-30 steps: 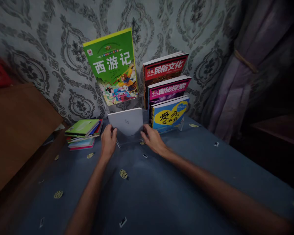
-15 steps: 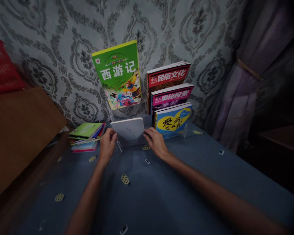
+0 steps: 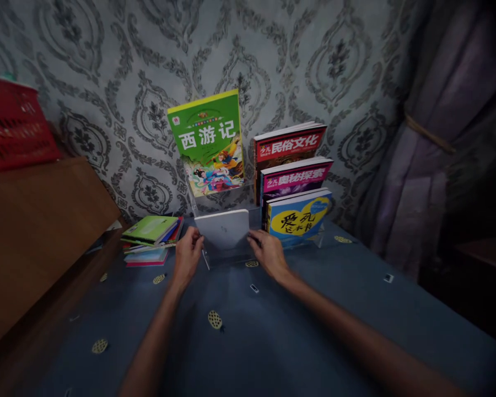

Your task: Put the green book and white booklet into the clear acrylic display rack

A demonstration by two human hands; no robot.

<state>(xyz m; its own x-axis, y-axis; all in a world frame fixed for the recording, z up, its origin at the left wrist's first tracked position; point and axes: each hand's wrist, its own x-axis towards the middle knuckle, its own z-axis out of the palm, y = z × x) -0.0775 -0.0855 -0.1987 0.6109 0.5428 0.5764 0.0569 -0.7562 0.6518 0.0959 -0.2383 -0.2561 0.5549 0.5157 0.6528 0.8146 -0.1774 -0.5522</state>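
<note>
Left hand (image 3: pixel 187 257): we are gripping the left edge of the white book (image 3: pixel 223 228).
Right hand (image 3: pixel 268 255): we are gripping its right edge.
Clear stand (image 3: pixel 227 255): it is carrying the book on the counter (image 3: pixel 273 331).

Both arms outstretched, left hand (image 3: pixel 187 257) and right hand (image 3: pixel 270 255) fingers curled, gripping

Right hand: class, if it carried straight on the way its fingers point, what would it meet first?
Probably the white book that the right hand already touches; behind it stands the clear stand, though depth is unclear.
</note>
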